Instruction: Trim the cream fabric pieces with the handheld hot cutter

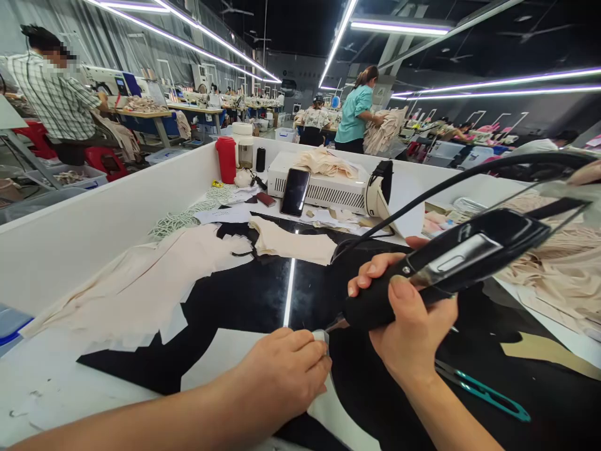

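Observation:
My right hand (413, 319) is wrapped round a black corded handheld tool (474, 250) with a silver panel on its side. The tool tilts down to the left, and its narrow metal tip (337, 323) is close to my left hand (291, 369). That hand is closed, fingers curled together over a small whitish piece (321, 337) that is mostly hidden. Whether the tip touches the piece, I cannot tell. Beneath my left hand lies a white pattern-shaped sheet (225, 360) on a glossy black surface (239, 294). Teal-handled tweezers (493, 393) rest below my right wrist.
Beige fabric pieces (141, 282) lie at left, with another beige piece (293, 241) at centre. Behind stand a phone (295, 192), a white vented box (319, 178) and a red container (226, 160). Beige fabric (558, 263) is heaped at right. Several people work beyond the white partition (94, 219).

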Demonstrator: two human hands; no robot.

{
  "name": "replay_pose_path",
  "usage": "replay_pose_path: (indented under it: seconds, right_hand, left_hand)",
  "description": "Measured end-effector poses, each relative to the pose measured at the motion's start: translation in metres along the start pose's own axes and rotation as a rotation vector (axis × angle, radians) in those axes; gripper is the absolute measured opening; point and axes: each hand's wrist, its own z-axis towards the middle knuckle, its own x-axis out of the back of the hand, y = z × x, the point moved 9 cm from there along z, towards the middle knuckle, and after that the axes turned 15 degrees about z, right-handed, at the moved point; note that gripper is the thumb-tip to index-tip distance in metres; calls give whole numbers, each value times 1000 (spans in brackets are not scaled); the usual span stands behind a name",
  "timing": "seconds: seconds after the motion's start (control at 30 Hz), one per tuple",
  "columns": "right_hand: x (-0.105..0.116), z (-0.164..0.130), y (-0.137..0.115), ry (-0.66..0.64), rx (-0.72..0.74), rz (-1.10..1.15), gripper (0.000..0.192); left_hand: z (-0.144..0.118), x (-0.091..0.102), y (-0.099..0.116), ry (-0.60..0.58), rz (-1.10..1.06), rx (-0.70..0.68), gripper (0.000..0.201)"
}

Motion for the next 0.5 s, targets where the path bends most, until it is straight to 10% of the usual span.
replay_pose_path:
  seconds: [0.5]
  right_hand:
    - [2, -7, 7, -34, -30, -18, 43]
  left_hand:
    - [-2, -4, -2, -68, -1, -11, 24]
